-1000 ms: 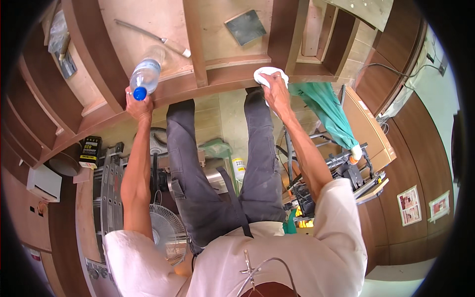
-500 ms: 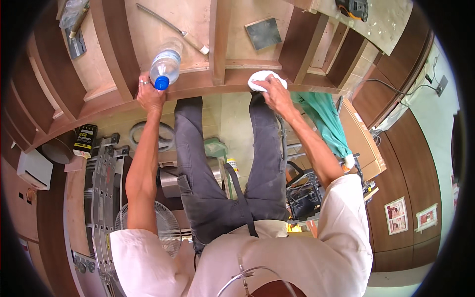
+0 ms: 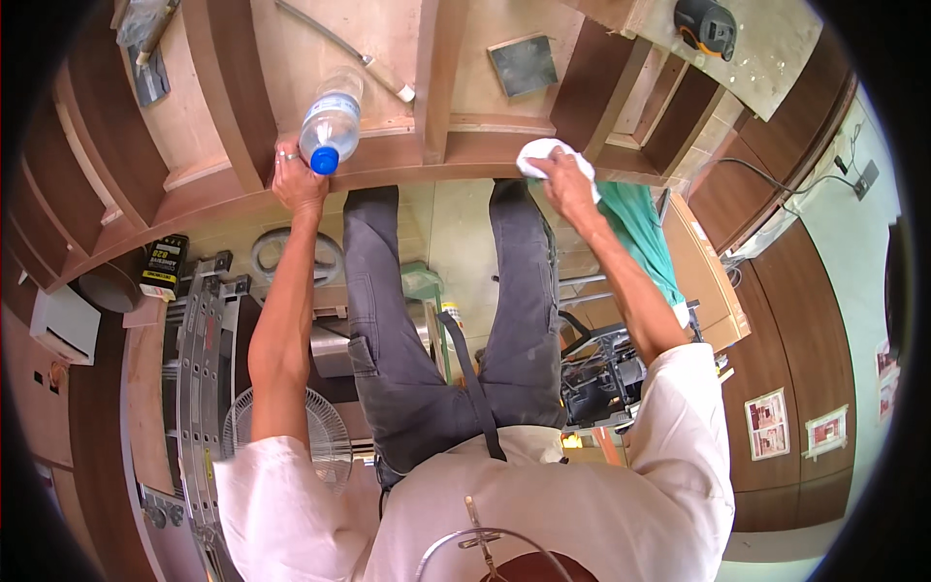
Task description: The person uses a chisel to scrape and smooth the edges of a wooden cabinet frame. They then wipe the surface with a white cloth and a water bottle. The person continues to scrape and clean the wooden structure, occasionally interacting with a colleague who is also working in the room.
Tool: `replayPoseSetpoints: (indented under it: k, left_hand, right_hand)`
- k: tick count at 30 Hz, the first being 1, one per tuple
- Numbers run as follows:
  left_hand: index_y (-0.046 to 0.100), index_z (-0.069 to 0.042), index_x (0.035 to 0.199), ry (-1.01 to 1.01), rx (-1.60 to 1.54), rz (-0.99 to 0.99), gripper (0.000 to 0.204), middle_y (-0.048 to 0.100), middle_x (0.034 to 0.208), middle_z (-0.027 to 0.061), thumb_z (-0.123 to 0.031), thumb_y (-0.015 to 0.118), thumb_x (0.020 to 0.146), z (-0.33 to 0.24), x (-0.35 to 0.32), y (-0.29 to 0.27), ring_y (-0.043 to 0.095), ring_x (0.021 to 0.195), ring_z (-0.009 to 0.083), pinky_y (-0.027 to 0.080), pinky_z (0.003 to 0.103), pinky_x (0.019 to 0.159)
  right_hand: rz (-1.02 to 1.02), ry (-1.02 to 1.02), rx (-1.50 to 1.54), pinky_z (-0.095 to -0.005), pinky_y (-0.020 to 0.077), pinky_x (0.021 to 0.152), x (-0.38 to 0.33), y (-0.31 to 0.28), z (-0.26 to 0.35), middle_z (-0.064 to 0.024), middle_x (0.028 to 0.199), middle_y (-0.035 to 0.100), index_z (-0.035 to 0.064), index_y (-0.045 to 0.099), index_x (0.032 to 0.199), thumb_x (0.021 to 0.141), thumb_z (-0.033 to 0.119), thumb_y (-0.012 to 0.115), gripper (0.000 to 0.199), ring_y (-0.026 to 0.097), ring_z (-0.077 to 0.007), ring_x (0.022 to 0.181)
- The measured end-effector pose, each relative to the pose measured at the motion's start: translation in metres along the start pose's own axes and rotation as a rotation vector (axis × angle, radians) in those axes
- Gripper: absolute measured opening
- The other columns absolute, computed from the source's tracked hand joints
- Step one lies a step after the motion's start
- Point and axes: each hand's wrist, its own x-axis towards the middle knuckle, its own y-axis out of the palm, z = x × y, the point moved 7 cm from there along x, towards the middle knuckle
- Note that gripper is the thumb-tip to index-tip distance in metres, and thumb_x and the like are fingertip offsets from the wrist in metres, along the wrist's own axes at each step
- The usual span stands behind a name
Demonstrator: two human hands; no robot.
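Two hands work at the curved front edge of a wooden frame [image 3: 407, 160], which serves as the landmark below. The left hand [image 3: 296, 179] is closed around the neck end of a clear plastic bottle [image 3: 332, 121] with a blue cap [image 3: 321, 161]. The bottle lies tilted, cap toward the person and body over the frame, a position that appears to keep it ready while leaving the edge free. The right hand [image 3: 562, 179] is clenched on a white cloth [image 3: 543, 155] and presses it against the same front edge, further right, which suggests wiping.

Beyond the edge, inside the frame, upright ribs divide the surface into bays. A long metal tool with a pale handle [image 3: 344, 48] lies in the bay behind the bottle. A dark square pad [image 3: 524, 63] lies in the bay behind the cloth. A black and orange tool [image 3: 706, 24] sits at the far right.

Nearer than the edge, the person's legs in grey trousers [image 3: 436, 320] stand against the frame. A fan [image 3: 291, 436] and a metal ladder [image 3: 204, 369] crowd the floor left of the legs; a green cloth [image 3: 640, 233] hangs right.
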Motion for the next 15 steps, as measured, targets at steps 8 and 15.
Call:
replayPoseSetpoints:
  k: [8, 15]
  left_hand:
    - [0.059, -0.011, 0.105, 0.020, -0.006, -0.042, 0.033, 0.064, 0.097, 0.0129, -0.034, 0.064, 0.082, -0.002, 0.003, -0.002, 0.063, 0.093, 0.0375, 0.051, 0.049, 0.074]
    - [0.056, -0.009, 0.107, 0.036, 0.022, -0.034, 0.036, 0.063, 0.101, 0.0132, -0.022, 0.068, 0.076, 0.007, -0.004, 0.002, 0.062, 0.095, 0.0389, 0.051, 0.050, 0.074]
  right_hand:
    - [0.184, 0.150, -0.034, -0.0472, 0.0485, 0.097, -0.001, 0.002, -0.024, -0.0236, 0.130, 0.058, 0.0199, 0.070, 0.123, 0.082, 0.001, 0.054, 0.048, 0.058, -0.0428, 0.111]
    - [0.184, -0.065, 0.158, -0.0453, 0.0476, 0.096, 0.039, 0.044, 0.059, -0.0177, 0.107, 0.060, 0.0222, 0.065, 0.131, 0.078, 0.005, 0.061, 0.055, 0.058, -0.0375, 0.106]
